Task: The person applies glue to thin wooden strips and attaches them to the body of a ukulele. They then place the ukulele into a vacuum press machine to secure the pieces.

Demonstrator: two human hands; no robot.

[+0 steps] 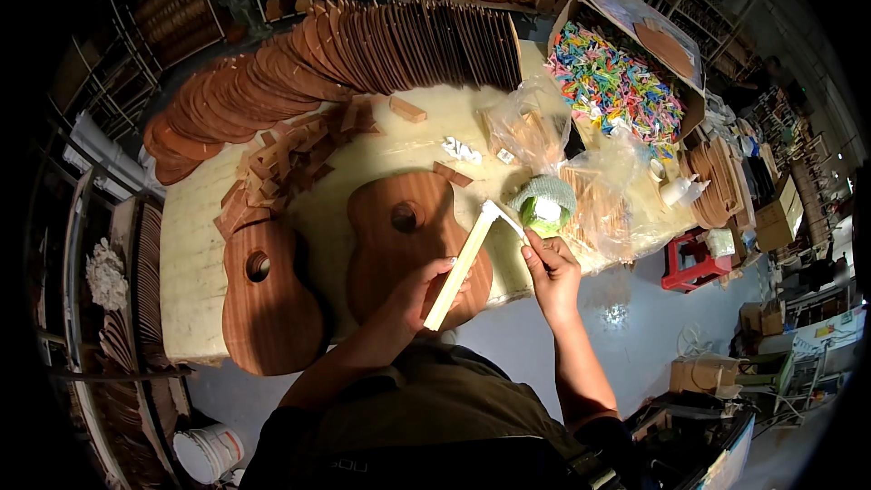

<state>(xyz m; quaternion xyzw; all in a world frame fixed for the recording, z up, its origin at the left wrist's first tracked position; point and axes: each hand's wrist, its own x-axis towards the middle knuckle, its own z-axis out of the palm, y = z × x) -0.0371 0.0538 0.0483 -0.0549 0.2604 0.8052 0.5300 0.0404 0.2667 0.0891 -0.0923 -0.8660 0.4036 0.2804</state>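
Observation:
My left hand (422, 292) is closed around a bundle of long pale wood strips (461, 263), tilted up and away over the near edge of the table. My right hand (554, 278) pinches a thin stick (513, 223), whose far end touches the top of the strips, where a white, glue-like smear shows. Just beyond the right hand stands a round green tub (537, 189) with white paste inside. Partly under my left hand lies a brown guitar-shaped wooden body (376, 240) with a round sound hole. A similar smaller-looking body (263, 319) rests to its left.
Stacked guitar-shaped wooden plates (308, 59) curve along the table's far side. Loose wood blocks (272, 163) are heaped before them. At the far right is a box of colourful clothes pegs (617, 82). Plastic bags of sticks (599, 204) lie right of the tub; a red stool (694, 263) stands beyond.

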